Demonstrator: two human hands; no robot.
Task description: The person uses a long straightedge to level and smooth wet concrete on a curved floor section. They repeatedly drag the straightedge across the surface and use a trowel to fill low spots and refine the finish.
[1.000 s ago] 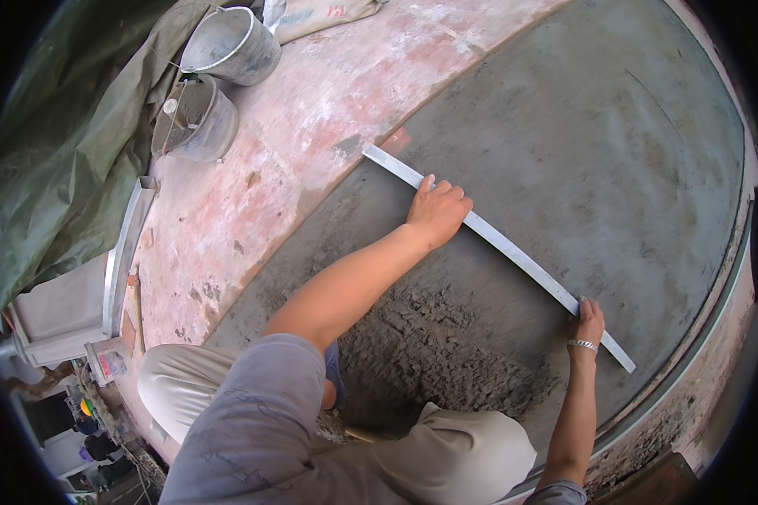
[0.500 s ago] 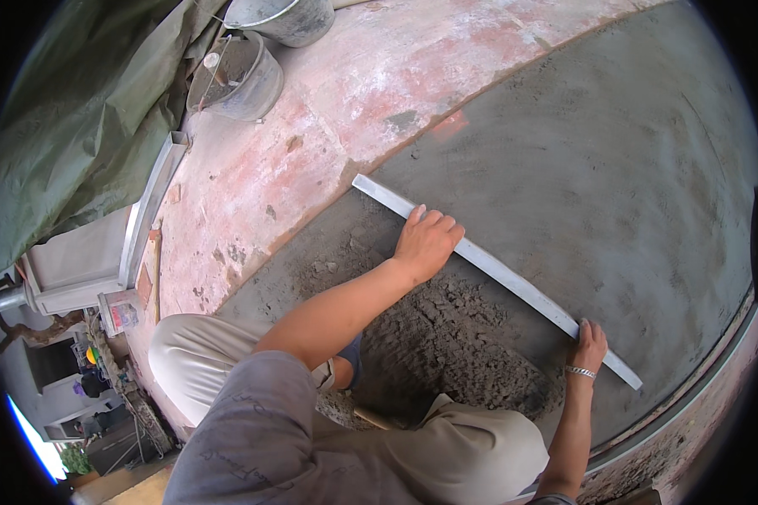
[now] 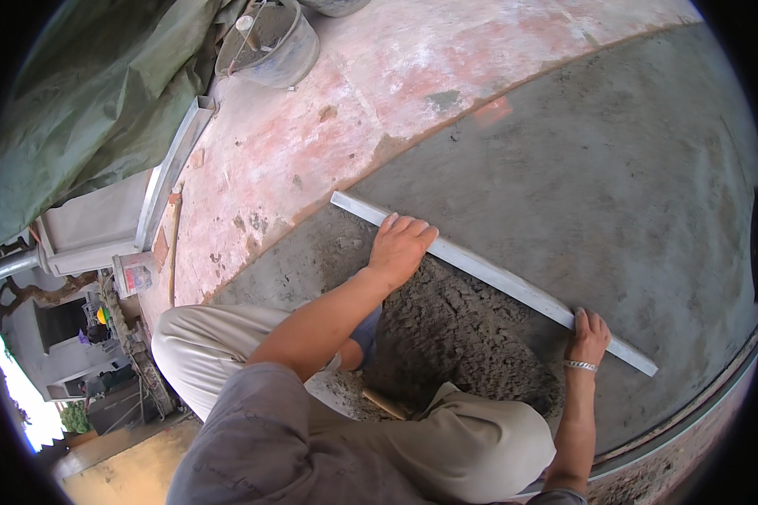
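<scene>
A long, pale metal straightedge (image 3: pixel 501 278) lies slantwise across wet grey mortar, its far-left end close to the border of the pink surface. My left hand (image 3: pixel 402 248) is closed over the upper-left part of the bar, fingers wrapped over its far side. Near the lower-right end, my right hand (image 3: pixel 589 337), with a metal bracelet at the wrist, grips the same bar. On the far side the mortar (image 3: pixel 598 185) is smooth. Between the bar and my knees lies a rough, lumpy heap of mortar (image 3: pixel 463 328).
A bucket (image 3: pixel 286 55) holding grey material stands at the upper left, beside a green tarp (image 3: pixel 101 109). A wooden handle (image 3: pixel 174 244) lies on the pink surface (image 3: pixel 312 135). Another piece of wood (image 3: pixel 386 404) is by my foot. A raised edge (image 3: pixel 682 412) runs along the right.
Both hands have drawn the straightedge left and nearer to me across the mortar. My view has shifted, so the buckets sit farther up and right. Both grips stay closed.
</scene>
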